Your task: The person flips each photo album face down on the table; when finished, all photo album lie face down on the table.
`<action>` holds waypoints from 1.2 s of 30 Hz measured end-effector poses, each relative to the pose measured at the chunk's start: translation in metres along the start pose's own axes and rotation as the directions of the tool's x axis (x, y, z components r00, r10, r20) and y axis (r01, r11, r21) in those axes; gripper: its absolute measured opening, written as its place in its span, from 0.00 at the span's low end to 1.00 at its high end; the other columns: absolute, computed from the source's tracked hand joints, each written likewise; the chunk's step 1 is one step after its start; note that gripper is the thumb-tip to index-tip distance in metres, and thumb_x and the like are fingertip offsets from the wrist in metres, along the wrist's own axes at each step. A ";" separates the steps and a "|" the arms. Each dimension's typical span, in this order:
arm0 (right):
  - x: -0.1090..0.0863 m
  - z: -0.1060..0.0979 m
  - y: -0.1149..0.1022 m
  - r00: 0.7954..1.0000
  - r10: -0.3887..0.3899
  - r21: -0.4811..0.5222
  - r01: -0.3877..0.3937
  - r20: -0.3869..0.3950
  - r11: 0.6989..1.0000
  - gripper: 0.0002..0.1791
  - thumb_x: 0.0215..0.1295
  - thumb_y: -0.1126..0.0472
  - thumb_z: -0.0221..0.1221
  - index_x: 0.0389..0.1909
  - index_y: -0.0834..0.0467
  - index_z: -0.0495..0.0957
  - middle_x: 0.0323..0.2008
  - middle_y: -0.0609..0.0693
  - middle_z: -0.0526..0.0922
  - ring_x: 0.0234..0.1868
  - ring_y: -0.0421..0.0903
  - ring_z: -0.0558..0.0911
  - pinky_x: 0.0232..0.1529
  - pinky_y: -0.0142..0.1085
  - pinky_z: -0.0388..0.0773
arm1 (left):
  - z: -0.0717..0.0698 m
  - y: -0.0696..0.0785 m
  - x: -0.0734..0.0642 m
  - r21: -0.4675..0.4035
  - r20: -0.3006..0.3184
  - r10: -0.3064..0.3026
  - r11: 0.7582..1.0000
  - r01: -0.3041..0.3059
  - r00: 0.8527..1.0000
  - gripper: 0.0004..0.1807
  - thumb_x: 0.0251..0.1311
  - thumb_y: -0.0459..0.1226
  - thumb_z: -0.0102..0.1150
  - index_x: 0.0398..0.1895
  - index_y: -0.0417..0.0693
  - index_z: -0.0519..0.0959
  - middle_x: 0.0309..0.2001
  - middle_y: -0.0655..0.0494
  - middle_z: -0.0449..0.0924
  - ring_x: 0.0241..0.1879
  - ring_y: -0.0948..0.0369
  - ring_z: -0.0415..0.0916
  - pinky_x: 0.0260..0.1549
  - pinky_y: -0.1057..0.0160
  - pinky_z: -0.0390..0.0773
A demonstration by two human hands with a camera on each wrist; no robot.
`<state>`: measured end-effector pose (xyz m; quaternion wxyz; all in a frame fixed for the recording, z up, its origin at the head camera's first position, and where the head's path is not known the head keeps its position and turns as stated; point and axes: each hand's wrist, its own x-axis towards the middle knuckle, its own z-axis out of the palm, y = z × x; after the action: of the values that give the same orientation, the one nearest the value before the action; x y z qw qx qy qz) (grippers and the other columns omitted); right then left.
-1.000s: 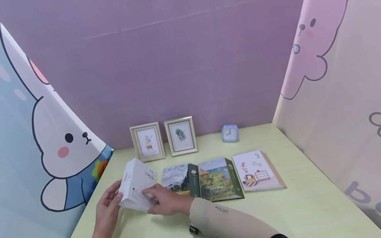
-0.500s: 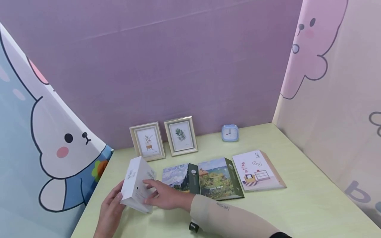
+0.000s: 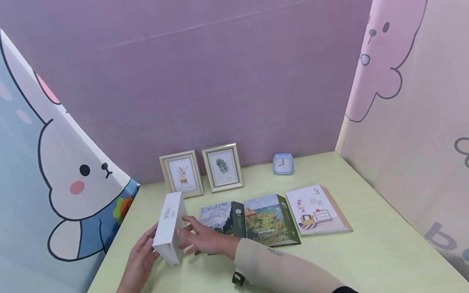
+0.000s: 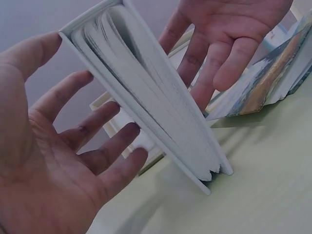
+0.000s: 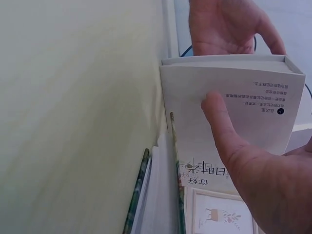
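Note:
A thick white photo album [image 3: 170, 226] is tilted on edge over the table, its printed spine facing up. Its loose-edged pages [image 4: 146, 102] show in the left wrist view. My left hand [image 3: 141, 254] is at its left cover, with the thumb at a cover corner and the fingers spread. On the other side my right hand [image 3: 205, 237] has loosely extended fingers along the right cover; one fingertip lies over the cover [image 5: 253, 117] in the right wrist view. Whether the album's lower edge fully rests on the table I cannot tell.
Two landscape-covered albums [image 3: 261, 219] lie side by side to the right, partly behind my right hand. Beyond them lies an album with an armchair drawing [image 3: 316, 211]. Two picture frames [image 3: 223, 167] and a blue clock [image 3: 283, 164] stand along the purple wall [image 3: 220, 81].
The white album has turned from showing its broad printed cover to showing its spine, and stands steeper. Both hands have shifted slightly with it.

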<state>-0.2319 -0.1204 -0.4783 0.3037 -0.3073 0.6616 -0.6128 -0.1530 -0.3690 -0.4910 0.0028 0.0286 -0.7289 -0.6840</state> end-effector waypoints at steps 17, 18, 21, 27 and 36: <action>0.001 0.000 0.005 0.995 -0.015 0.106 0.025 -0.095 0.994 0.35 0.75 0.58 0.64 0.78 0.52 0.61 0.55 0.51 0.77 0.42 0.54 0.88 0.43 0.50 0.89 | 0.009 -0.013 0.009 0.219 -0.019 -0.045 0.974 0.048 0.999 0.32 0.78 0.53 0.55 0.79 0.56 0.64 0.81 0.50 0.58 0.79 0.42 0.54 0.72 0.35 0.64; 0.000 0.000 0.005 0.994 -0.012 0.090 0.023 -0.113 0.996 0.35 0.74 0.59 0.65 0.77 0.53 0.63 0.54 0.50 0.78 0.41 0.54 0.88 0.41 0.50 0.90 | 0.009 -0.013 0.009 0.222 -0.016 -0.050 0.974 0.052 0.999 0.33 0.78 0.53 0.55 0.80 0.55 0.63 0.81 0.49 0.57 0.80 0.41 0.52 0.72 0.34 0.62; 0.000 -0.001 0.007 0.987 -0.008 0.059 0.017 -0.159 0.998 0.35 0.70 0.61 0.68 0.75 0.53 0.67 0.52 0.48 0.78 0.40 0.51 0.88 0.38 0.47 0.90 | 0.008 -0.013 0.010 0.234 -0.022 -0.082 0.969 0.085 0.996 0.36 0.75 0.55 0.57 0.81 0.55 0.63 0.83 0.49 0.54 0.80 0.39 0.47 0.72 0.31 0.57; 0.000 -0.006 0.009 0.961 -0.048 -0.031 0.042 -0.272 0.999 0.43 0.61 0.63 0.75 0.76 0.54 0.68 0.53 0.45 0.80 0.43 0.41 0.84 0.39 0.39 0.88 | 0.004 -0.014 0.012 0.286 -0.041 -0.119 0.950 0.126 0.992 0.40 0.72 0.59 0.59 0.81 0.54 0.63 0.84 0.48 0.50 0.81 0.37 0.43 0.72 0.29 0.55; 0.000 -0.011 0.012 0.954 -0.052 -0.134 0.013 -0.294 0.991 0.45 0.56 0.64 0.78 0.75 0.55 0.71 0.57 0.51 0.75 0.39 0.38 0.83 0.37 0.32 0.86 | 0.002 -0.016 0.014 0.348 -0.070 -0.102 0.930 0.120 0.992 0.40 0.66 0.58 0.66 0.77 0.51 0.70 0.81 0.48 0.58 0.81 0.40 0.47 0.74 0.31 0.54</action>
<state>-0.2406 -0.1132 -0.4892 0.1700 -0.2418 0.7332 -0.6124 -0.1665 -0.3690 -0.5071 -0.0225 0.0874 -0.8362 -0.5409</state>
